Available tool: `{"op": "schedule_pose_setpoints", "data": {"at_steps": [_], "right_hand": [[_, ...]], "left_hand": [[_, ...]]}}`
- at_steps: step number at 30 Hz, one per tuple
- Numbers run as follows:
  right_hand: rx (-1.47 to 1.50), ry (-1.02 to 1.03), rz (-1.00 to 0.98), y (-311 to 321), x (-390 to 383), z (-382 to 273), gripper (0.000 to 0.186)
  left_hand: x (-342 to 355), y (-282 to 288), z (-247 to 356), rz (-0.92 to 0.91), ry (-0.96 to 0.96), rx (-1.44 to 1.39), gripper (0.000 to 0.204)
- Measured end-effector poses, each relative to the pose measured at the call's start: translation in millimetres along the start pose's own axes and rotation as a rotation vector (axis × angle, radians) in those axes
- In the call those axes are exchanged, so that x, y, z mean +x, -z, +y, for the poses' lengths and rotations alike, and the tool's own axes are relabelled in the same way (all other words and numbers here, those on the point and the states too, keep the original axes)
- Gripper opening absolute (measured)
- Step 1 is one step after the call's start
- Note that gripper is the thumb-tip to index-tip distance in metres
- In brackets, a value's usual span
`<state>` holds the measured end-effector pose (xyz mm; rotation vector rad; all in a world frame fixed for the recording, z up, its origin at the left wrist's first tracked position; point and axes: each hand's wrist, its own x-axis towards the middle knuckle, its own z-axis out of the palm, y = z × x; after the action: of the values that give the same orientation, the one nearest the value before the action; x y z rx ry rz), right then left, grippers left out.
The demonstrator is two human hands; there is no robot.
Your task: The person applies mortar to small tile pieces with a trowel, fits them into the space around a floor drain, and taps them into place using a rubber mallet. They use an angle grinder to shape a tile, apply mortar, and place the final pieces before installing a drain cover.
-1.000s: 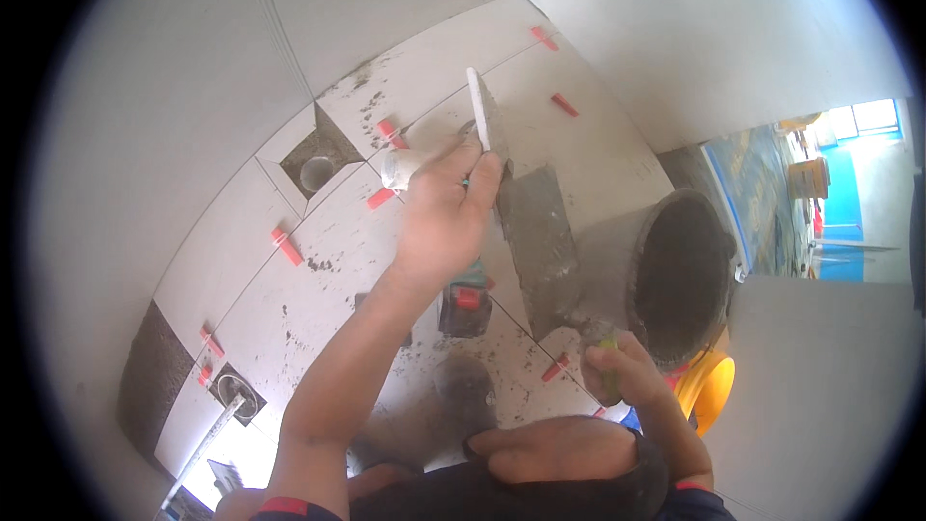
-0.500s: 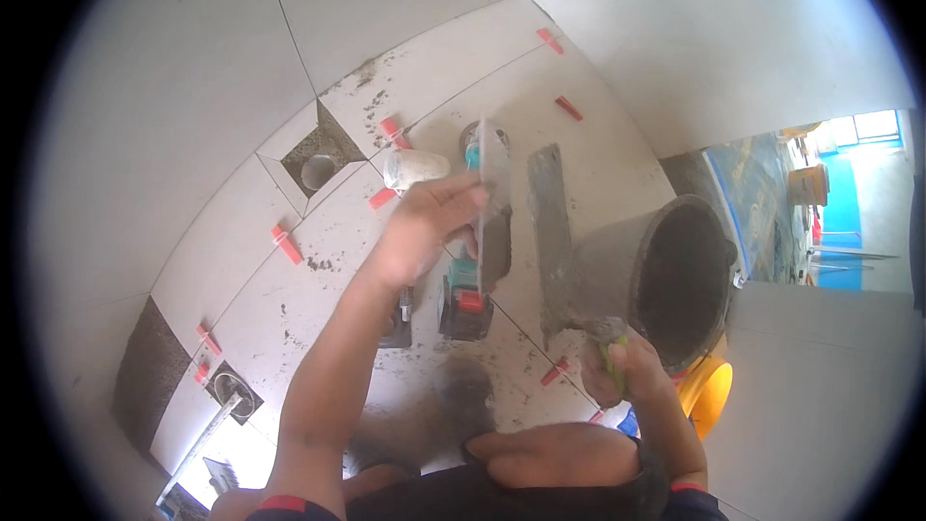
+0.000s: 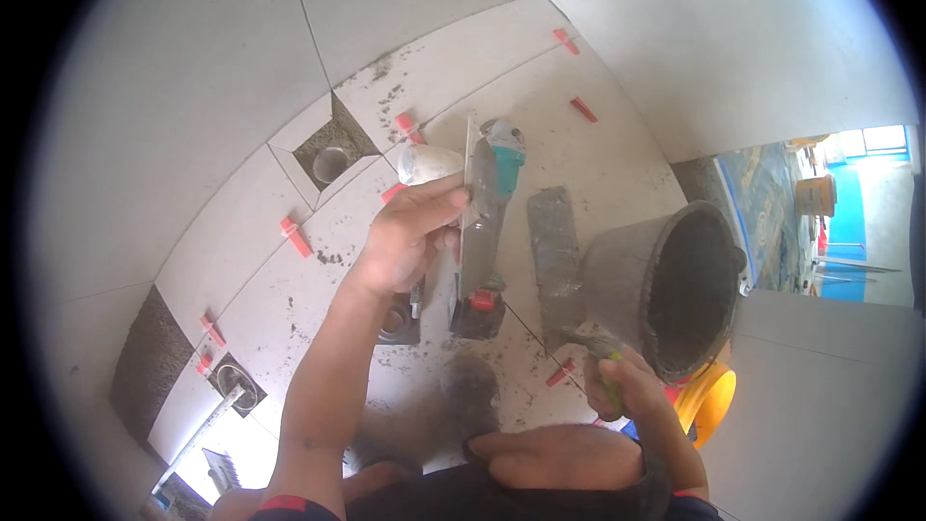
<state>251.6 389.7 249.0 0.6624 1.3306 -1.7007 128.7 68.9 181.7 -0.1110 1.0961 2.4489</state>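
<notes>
My left hand (image 3: 410, 236) pinches a thin tile piece (image 3: 475, 232) by its edge and holds it upright over the tiled floor. Its face turned to the right looks grey and smeared. In my right hand (image 3: 622, 386) is a trowel (image 3: 600, 340) with a green handle, its small blade coated in mortar. Behind the tile piece a teal and black angle grinder (image 3: 507, 156) is partly hidden. A long strip smeared with grey mortar (image 3: 553, 251) lies between the tile piece and a black bucket (image 3: 617, 265). The bucket's inside is dark, so its contents cannot be made out.
Red levelling wedges (image 3: 296, 236) stand along the floor joints. A square cut-out holds a round pipe opening (image 3: 331, 165); a white rounded object (image 3: 429, 164) is near my left hand. A yellow object (image 3: 712, 400) sits by the bucket, a notched trowel (image 3: 222, 471) at lower left. Tiled walls surround the floor.
My left hand has moved slightly left and turned the tile piece, so more of its grey face and of the angle grinder shows. The trowel stays near the bucket. The whole view has shifted slightly.
</notes>
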Motion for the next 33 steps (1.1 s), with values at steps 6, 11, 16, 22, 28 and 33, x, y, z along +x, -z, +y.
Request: {"op": "schedule_pose_setpoints", "data": {"at_steps": [6,11,16,22,28,33], "right_hand": [[-0.293,0.188,0.125,-13.6,-9.0,-24.5,0.032],[-0.364,0.1,0.107,-18.6,-14.8,-42.4,0.018],[-0.469,0.104,0.145,-19.9,-11.2,-49.3,0.017],[-0.448,0.117,0.188,-17.5,-13.9,-63.1,0.015],[-0.774,0.212,0.357,-25.9,-30.8,-87.9,0.022],[-1.285,0.223,0.197,-33.4,-41.4,-116.6,0.034]], "left_hand": [[-1.5,8.6,-12.1,-0.117,0.094,-0.061,0.055],[-5.1,4.6,-26.2,-0.16,0.069,-0.122,0.066],[-10.0,6.1,-28.1,-0.26,0.059,-0.13,0.07],[-17.4,24.8,-28.1,-0.329,0.109,-0.138,0.078],[-16.1,30.0,-21.0,-0.314,0.14,-0.123,0.083],[-13.3,29.4,-18.7,-0.269,0.092,-0.089,0.083]]}}
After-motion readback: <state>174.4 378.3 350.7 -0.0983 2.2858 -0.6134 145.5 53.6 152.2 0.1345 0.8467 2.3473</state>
